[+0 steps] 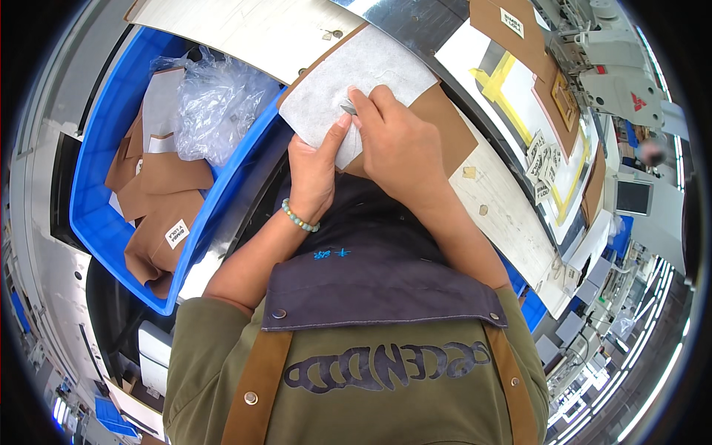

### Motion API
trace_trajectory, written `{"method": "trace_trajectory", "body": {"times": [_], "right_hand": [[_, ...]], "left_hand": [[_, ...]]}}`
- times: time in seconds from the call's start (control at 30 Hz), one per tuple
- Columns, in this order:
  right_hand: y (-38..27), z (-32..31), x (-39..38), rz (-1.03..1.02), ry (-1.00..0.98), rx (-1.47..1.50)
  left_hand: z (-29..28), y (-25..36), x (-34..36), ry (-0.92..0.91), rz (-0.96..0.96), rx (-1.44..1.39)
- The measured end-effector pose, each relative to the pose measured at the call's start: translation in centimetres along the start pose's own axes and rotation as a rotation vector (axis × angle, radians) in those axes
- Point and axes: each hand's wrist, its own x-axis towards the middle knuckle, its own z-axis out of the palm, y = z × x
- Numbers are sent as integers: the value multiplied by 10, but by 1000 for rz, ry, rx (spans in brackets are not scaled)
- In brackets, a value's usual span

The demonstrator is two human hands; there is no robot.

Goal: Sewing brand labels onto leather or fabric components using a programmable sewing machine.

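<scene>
A brown leather-like panel with a white fuzzy backing (389, 63) is raised in front of me, white side up. My left hand (314, 167) is closed on its near left edge, thumb on the white face and fingers underneath. My right hand (400, 144) pinches a small grey metal piece (348, 107) against the white face, close to the left thumb; most of this piece is hidden in the fingers, so its kind is unclear. Beneath and to the right of the right hand lies another flat brown panel (449, 130) on the pale worktop (493, 204).
A blue bin (211, 211) at my left holds a clear plastic bag (222, 104) and several brown pieces (174, 172). To the right, small white labels (545, 167) and yellow-taped sheets (512, 104) lie near a white sewing machine (619, 81).
</scene>
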Motion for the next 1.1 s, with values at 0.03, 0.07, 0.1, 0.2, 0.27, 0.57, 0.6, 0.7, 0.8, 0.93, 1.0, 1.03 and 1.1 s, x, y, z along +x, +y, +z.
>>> {"method": "trace_trajectory", "body": {"times": [0.03,0.07,0.1,0.2,0.27,0.57,0.6,0.7,0.8,0.93,1.0,1.03,1.1], "right_hand": [[1,2,-1,-18,9,-30],[2,3,0,-36,18,-59],[3,4,1,-36,18,-59],[8,3,3,-143,45,-134],[8,1,4,-152,-19,-136],[17,3,3,-222,44,-81],[17,3,3,-222,47,-82],[17,4,1,-192,19,-57],[13,5,2,-171,39,-45],[14,4,9,-175,34,-61],[16,5,10,-201,8,-98],[18,6,9,-214,11,-74],[20,7,8,-230,16,-49]], "left_hand": [[-1,0,1,0,0,0],[-3,0,2,-19,11,18],[-4,0,2,-39,22,36],[-8,-2,5,-42,33,54],[-11,-2,5,-45,29,52],[-6,-1,2,-35,28,41],[-6,-2,3,-26,34,35],[-6,-2,3,-40,53,25],[-10,2,5,-69,29,85],[-17,13,14,-120,-45,144],[-17,16,15,-142,-62,132],[-17,16,15,-141,-60,133],[-16,16,14,-132,-68,123]]}}
